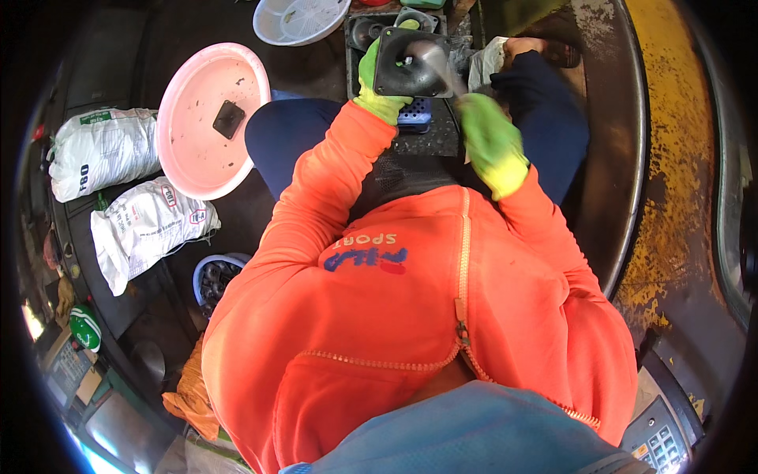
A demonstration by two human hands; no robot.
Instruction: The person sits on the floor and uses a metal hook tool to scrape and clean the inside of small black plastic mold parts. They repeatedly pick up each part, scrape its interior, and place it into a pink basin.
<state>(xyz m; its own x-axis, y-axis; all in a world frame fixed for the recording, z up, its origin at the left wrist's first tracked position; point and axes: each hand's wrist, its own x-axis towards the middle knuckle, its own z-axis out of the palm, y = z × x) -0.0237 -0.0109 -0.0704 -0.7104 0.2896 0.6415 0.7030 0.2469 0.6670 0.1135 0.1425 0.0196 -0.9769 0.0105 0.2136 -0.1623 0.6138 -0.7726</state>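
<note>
Head view, item by item.

Left hand (377, 88), green-gloved: my fingers are wrapped round the left edge of a dark square plate with a raised round centre (410, 62), held up above my lap, tilted toward me.

Right hand (491, 144), green-gloved: clenched round the handle of a thin tool (438, 63), its far end smeared by motion across the plate's face. What kind of tool, I cannot tell.

Step, as I judge it: working over the plate's face, scraping or cleaning, mid-stroke. The next stroke calls for a firm left grip so the plate does not turn, and a short, controlled pull of the tool away from my left fingers.

Beneath: black tray (426, 138) resting on my knees, a small blue block (416, 113) on it just under the plate.

Left: pink basin (207, 118) holding one dark square piece (228, 119), near my left knee. Two white sacks (118, 182) beyond it. Blue basket of dark parts (215, 278) by my hip.

Far edge: white colander (300, 19).

Room: tight in front and at the right, where a curved metal rim (632, 158) closes in; freer toward the basin.
</note>
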